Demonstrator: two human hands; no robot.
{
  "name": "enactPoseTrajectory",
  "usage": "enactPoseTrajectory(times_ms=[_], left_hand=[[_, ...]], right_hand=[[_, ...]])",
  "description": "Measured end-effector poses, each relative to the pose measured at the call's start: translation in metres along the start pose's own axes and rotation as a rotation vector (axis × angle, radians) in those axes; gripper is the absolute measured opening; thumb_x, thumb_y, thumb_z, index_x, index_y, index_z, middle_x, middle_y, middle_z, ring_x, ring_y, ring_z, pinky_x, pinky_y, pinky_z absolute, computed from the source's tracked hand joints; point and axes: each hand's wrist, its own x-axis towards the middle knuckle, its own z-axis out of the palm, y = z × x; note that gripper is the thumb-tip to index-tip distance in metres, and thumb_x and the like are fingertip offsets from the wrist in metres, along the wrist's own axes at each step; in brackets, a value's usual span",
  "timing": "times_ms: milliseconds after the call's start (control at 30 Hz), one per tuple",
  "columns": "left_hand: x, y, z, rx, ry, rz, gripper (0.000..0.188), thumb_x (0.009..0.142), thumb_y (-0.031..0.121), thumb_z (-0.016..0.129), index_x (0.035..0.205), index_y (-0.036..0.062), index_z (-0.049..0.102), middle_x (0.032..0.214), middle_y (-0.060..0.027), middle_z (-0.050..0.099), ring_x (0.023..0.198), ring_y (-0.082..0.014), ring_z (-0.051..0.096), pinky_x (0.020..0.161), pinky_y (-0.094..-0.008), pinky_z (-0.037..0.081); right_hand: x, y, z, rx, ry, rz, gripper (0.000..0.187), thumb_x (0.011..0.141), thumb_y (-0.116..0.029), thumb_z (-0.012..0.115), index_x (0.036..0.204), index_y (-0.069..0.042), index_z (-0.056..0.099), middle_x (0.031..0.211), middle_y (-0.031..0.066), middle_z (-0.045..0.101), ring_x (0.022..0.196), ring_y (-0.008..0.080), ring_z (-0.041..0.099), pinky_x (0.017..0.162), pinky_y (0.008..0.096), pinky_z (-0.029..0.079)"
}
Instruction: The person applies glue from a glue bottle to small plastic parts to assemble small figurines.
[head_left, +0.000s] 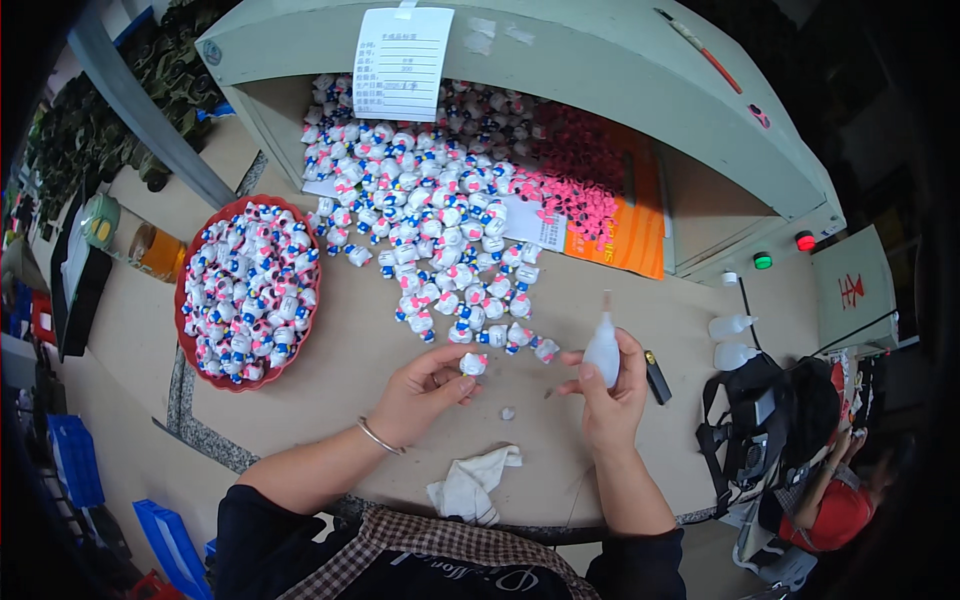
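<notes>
The left hand (425, 385) pinches a small, light, rigid-looking figurine (473, 364) by its sides, while the right hand (608, 385) grips a soft squeeze bottle (602, 348) around its body.

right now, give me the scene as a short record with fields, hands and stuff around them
left hand: pinches a small white figure over the table
right hand: grips a small white squeeze bottle, nozzle up
between hands: tiny white piece on the brown table
ahead: heap of white, pink and blue figures
left side: red basket full of the same figures
near body: crumpled white cloth
right of bottle: small black object
</notes>
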Motion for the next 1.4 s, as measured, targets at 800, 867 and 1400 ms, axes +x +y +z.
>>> enactPoseTrajectory(times_ms=[800,867,1400], left_hand=[[-0.001,-0.001,-0.001,-0.083,0.005,-0.024,0.036,0.083,0.005,0.054,0.118,0.0045,0.045,0.099,-0.0049,0.055,0.086,-0.0125,0.056,0.073,-0.0251,0.047],[-0.002,-0.001,-0.001,-0.082,0.017,-0.027,0.036,0.083,0.004,0.053,0.118,0.0048,0.045,0.099,-0.0050,0.056,0.086,-0.0120,0.056,0.073,-0.0247,0.047],[-0.004,-0.005,0.004,0.056,-0.063,0.048,0.036,0.084,0.003,0.052,0.119,0.0037,0.046,0.101,-0.0039,0.056,0.088,-0.0084,0.054,0.077,-0.0231,0.046]], right_hand=[[0.064,-0.012,-0.018,-0.439,-0.096,0.185,0.012,0.076,-0.006,0.060,0.083,-0.001,0.052,0.072,0.0060,0.055,0.055,0.0120,0.054,0.045,0.0242,0.043],[0.032,-0.011,-0.012,-0.270,-0.119,0.220,0.013,0.076,-0.006,0.062,0.082,-0.001,0.052,0.071,0.0039,0.056,0.055,0.0081,0.053,0.043,0.0217,0.042],[-0.015,0.019,0.030,-0.118,-0.302,0.457,0.011,0.077,-0.004,0.061,0.082,-0.002,0.052,0.070,0.0047,0.056,0.057,0.0089,0.053,0.046,0.0212,0.043]])
